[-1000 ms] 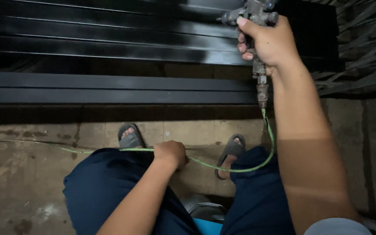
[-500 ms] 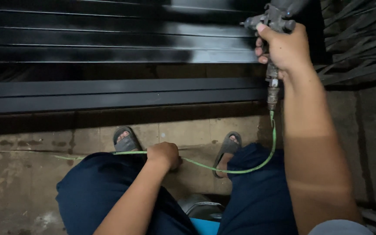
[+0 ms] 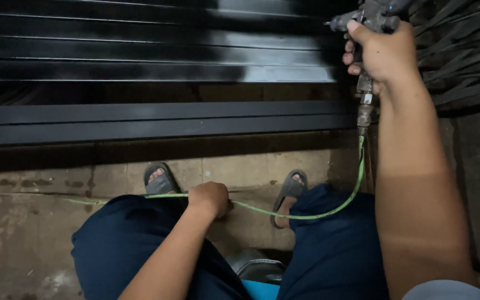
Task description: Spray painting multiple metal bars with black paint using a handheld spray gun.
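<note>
Partly cropped spray gun (image 3: 370,19) overhead.

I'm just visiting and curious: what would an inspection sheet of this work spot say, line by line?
Surface: black metal slats, glossy and wet-looking at the right; a dark metal beam in front of them.
Job's things: spray gun, held up at the slats' right end.
Clutter: nothing seen loose on the stained concrete floor; a grey and blue object between the knees, unclear.
Hands: right hand gripping the spray gun; left hand closed on the green hose.
Cables: green hose runs from the gun's base down, across the knees, off to the left.
Surroundings: grey sandals on both feet; stacked dark strips at right.
</note>
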